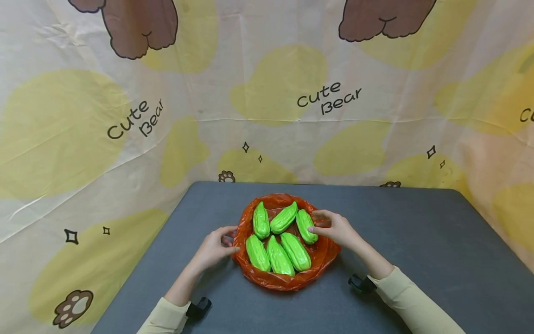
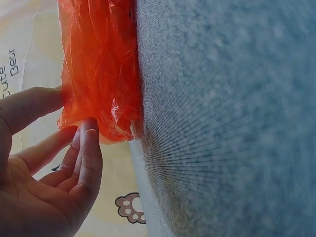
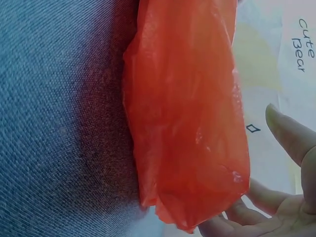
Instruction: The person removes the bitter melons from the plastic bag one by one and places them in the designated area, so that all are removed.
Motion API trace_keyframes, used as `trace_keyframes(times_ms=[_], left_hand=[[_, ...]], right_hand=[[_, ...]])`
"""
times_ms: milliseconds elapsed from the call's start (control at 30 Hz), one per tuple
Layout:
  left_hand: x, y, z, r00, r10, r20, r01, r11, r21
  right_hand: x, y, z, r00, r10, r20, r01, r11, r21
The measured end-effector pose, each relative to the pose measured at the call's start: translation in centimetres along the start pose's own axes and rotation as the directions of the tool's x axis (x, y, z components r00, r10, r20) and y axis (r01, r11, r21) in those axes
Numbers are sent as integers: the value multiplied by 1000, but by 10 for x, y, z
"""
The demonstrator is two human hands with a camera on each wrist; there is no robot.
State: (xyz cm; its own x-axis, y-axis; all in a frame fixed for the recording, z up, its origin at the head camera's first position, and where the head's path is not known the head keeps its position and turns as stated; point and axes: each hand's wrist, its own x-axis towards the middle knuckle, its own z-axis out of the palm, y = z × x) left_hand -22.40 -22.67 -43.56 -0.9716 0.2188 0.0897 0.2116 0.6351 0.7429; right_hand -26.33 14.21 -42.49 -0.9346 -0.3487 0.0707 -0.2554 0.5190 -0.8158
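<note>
A round, opened red plastic bag (image 1: 288, 284) with a rolled rim sits on the dark table. Several bright green, ridged bitter melons (image 1: 280, 256) lie inside it in two rough rows. My left hand (image 1: 214, 247) is at the bag's left side, thumb and fingertips right at the rim, fingers loosely bent. In the left wrist view its fingers (image 2: 90, 153) meet the outside corner of the red plastic. On the opposite side, my right hand (image 1: 339, 228) reaches over the rim, thumb above the rightmost melon. The right wrist view has that thumb (image 3: 286, 129) apart from the bag, with the other fingers partly hidden behind it.
A blue-grey table (image 1: 400, 222) extends around the bag. Behind and beside it hangs a pale cloth (image 1: 267, 102) printed with bears, paw marks and lettering. Black wrist devices (image 1: 199, 308) are worn below both hands.
</note>
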Motion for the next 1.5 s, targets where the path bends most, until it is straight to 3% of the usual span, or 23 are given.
trace_keyframes(times_ms=[600,1100,1500], left_hand=[[1,-1,0,1000,-4,22,5,999,-40],[1,0,1,1000,-12,24,13,999,-49],[1,0,1,1000,-19,22,20,998,-55]], right_hand=[[15,10,8,993,108,53,-107,994,-11],[22,7,15,980,190,64,-184,979,-93],[25,-2,15,970,230,79,-223,971,-83]])
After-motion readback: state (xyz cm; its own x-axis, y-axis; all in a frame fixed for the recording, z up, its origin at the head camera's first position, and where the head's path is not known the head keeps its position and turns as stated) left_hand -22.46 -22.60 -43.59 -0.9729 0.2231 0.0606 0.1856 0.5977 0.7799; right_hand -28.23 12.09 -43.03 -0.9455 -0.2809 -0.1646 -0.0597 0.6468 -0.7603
